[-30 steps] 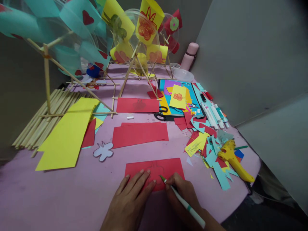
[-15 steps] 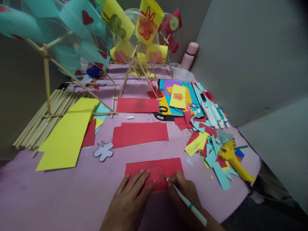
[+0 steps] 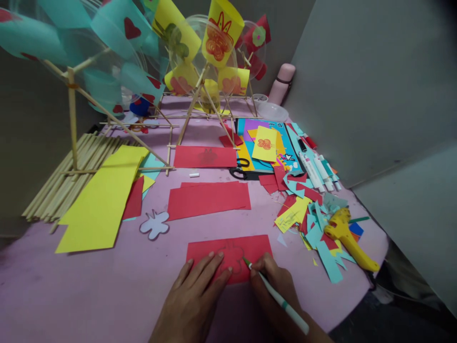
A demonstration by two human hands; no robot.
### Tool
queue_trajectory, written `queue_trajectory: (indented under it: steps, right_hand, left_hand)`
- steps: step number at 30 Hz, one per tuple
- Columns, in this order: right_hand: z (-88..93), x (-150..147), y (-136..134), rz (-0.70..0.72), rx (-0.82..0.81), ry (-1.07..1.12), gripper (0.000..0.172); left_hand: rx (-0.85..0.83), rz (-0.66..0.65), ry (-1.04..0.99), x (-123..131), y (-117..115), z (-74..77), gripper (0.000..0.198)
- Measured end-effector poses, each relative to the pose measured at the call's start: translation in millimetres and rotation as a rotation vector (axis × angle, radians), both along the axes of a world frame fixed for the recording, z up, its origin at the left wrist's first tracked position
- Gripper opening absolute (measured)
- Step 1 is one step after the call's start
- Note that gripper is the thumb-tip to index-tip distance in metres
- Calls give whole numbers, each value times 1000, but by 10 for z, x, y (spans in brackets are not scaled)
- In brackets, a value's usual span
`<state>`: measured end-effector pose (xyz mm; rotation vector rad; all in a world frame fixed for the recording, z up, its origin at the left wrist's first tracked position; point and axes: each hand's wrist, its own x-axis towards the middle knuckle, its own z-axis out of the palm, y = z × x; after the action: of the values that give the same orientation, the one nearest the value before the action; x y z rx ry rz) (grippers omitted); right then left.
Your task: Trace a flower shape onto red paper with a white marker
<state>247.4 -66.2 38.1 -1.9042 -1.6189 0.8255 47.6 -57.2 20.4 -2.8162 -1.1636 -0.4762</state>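
A red paper strip (image 3: 262, 245) lies flat near me, with a dark butterfly-like outline drawn on it. My left hand (image 3: 196, 286) rests on its left part, fingers stretched out. In my right hand (image 3: 274, 281) is a white marker (image 3: 282, 301) with a green tip, pinched between the fingers. The tip meets the right side of the outline. Above and to the left lies a pale butterfly cutout (image 3: 154, 224). Further off are stacked red strips (image 3: 209, 200) and another red strip with a dark drawing (image 3: 205, 156).
Paper scraps (image 3: 317, 228) and a yellow glue gun (image 3: 352, 238) lie at right, below several markers (image 3: 317, 171). Scissors (image 3: 240, 169) sit beside a blue book (image 3: 295, 157). Yellow sheets (image 3: 103, 205) overlap wooden sticks (image 3: 67, 176) at left. Stick frames (image 3: 72, 124) with paper cups stand behind.
The marker tip has shifted very slightly along the right side of the outline. My left hand stays on the red strip; the whole view has moved a little.
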Motion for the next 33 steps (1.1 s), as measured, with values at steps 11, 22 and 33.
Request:
queue_trajectory:
  steps: [11,22,33]
  right_hand:
    - [7,26,-55,-16,125,101,15]
    - [47,-150,59,165,285,41,15]
    - [-92,-203,20,251,125,-44,13]
  left_hand:
    - [-26,134,-142,2,-70,-52,37]
    - [17,242,-162,16,-64,-19,30]
    - [27,229,-188,-4,-60,-38,28]
